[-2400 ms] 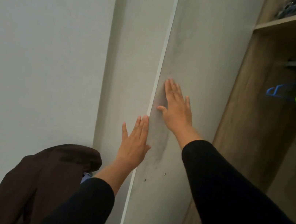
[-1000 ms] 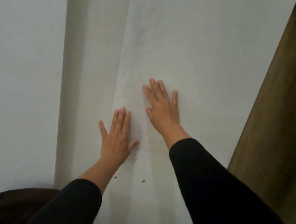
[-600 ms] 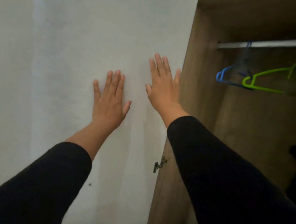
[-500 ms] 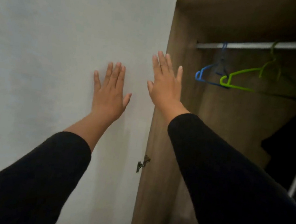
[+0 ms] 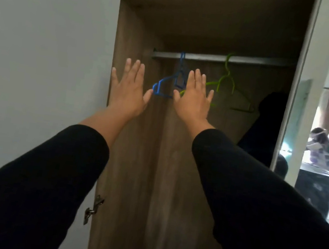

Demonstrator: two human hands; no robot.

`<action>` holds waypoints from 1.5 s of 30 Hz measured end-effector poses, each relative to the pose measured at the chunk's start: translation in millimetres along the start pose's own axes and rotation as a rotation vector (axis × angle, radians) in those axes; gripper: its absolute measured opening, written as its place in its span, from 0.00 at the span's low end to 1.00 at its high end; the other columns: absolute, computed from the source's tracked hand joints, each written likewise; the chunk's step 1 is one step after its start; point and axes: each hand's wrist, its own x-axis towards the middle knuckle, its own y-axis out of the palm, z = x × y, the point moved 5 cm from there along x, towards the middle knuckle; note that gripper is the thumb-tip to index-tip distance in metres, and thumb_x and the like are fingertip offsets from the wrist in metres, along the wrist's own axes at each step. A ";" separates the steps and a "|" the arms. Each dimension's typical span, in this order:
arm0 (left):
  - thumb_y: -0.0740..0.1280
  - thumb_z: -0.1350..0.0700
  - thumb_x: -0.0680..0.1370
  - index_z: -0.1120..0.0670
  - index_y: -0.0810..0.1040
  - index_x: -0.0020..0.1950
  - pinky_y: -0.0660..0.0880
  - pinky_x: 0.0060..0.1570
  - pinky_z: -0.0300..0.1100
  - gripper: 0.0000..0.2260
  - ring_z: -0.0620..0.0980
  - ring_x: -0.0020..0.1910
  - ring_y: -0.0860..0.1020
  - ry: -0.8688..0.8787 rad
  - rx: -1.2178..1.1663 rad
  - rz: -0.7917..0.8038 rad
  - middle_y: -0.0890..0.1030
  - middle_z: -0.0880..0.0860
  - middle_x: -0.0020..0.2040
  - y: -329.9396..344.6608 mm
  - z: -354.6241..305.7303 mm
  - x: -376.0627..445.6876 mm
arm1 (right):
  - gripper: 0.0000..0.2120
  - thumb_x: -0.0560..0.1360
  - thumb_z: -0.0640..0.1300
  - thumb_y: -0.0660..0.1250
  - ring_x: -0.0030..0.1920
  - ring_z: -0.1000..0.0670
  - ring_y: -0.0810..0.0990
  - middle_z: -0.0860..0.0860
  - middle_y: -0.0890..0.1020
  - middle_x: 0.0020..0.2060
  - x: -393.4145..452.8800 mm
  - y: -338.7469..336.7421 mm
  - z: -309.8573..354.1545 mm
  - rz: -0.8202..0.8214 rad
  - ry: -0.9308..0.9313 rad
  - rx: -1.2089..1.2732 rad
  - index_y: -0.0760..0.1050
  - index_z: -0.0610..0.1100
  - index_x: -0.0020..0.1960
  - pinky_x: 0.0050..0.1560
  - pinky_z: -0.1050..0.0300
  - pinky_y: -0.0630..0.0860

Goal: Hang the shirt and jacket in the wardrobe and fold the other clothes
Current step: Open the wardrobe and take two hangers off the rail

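Open wooden wardrobe (image 5: 128, 161) holds blue hanger (image 5: 166, 86) and green hanger (image 5: 226, 84).

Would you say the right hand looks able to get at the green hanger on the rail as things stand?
Probably yes: the right hand is open, holds nothing, and is raised just in front of the green hanger, with the wardrobe standing open and nothing between them.

Wardrobe (image 5: 124, 161): matt wood-grain panels; rail (image 5: 254, 60): dull metal; hangers, blue (image 5: 166, 84) and green (image 5: 227, 80): smooth plastic; door (image 5: 40, 63): matt white.

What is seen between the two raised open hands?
In the head view, the blue plastic hanger on the metal rail shows between left hand and right hand.
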 end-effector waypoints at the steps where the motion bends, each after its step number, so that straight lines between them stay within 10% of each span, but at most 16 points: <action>1: 0.51 0.44 0.81 0.57 0.45 0.78 0.41 0.72 0.58 0.30 0.53 0.77 0.40 0.006 -0.012 0.004 0.45 0.53 0.79 4.7 -3.9 9.2 | 0.33 0.80 0.53 0.56 0.77 0.49 0.43 0.50 0.46 0.78 5.7 2.8 -6.0 -0.002 0.024 0.005 0.46 0.44 0.78 0.74 0.42 0.45; 16: 0.56 0.46 0.81 0.58 0.64 0.72 0.54 0.70 0.60 0.24 0.57 0.73 0.61 0.075 -0.209 0.171 0.66 0.59 0.72 76.8 -50.5 129.8 | 0.41 0.76 0.56 0.63 0.77 0.41 0.49 0.39 0.50 0.76 104.0 41.9 -67.1 -0.134 0.480 0.250 0.45 0.39 0.77 0.75 0.47 0.51; 20: 0.60 0.48 0.80 0.59 0.73 0.62 0.69 0.46 0.48 0.17 0.61 0.57 0.76 0.024 -0.298 0.190 0.76 0.61 0.59 89.0 -51.9 139.6 | 0.45 0.74 0.55 0.66 0.76 0.40 0.51 0.38 0.49 0.76 118.3 53.8 -75.9 -0.108 0.519 0.293 0.43 0.40 0.78 0.75 0.47 0.54; 33: 0.60 0.59 0.80 0.62 0.74 0.60 0.71 0.45 0.47 0.11 0.61 0.56 0.76 -0.028 -0.352 0.226 0.76 0.62 0.57 112.8 -50.3 143.4 | 0.38 0.77 0.42 0.64 0.73 0.42 0.61 0.40 0.57 0.75 142.7 71.4 -79.3 -0.049 0.529 0.446 0.44 0.41 0.78 0.66 0.54 0.68; 39: 0.64 0.63 0.78 0.61 0.75 0.59 0.71 0.42 0.43 0.11 0.55 0.43 0.74 -0.082 -0.397 0.222 0.76 0.59 0.50 111.4 -44.4 140.9 | 0.23 0.77 0.41 0.62 0.66 0.42 0.72 0.40 0.70 0.67 145.6 81.8 -77.4 0.011 0.516 0.302 0.65 0.34 0.70 0.58 0.55 0.74; 45: 0.67 0.63 0.76 0.60 0.76 0.61 0.70 0.42 0.41 0.14 0.56 0.50 0.77 -0.048 -0.378 0.188 0.78 0.59 0.53 108.3 -41.5 139.1 | 0.24 0.76 0.40 0.63 0.63 0.41 0.74 0.39 0.68 0.68 146.1 86.6 -74.5 0.022 0.533 0.255 0.64 0.37 0.71 0.51 0.55 0.75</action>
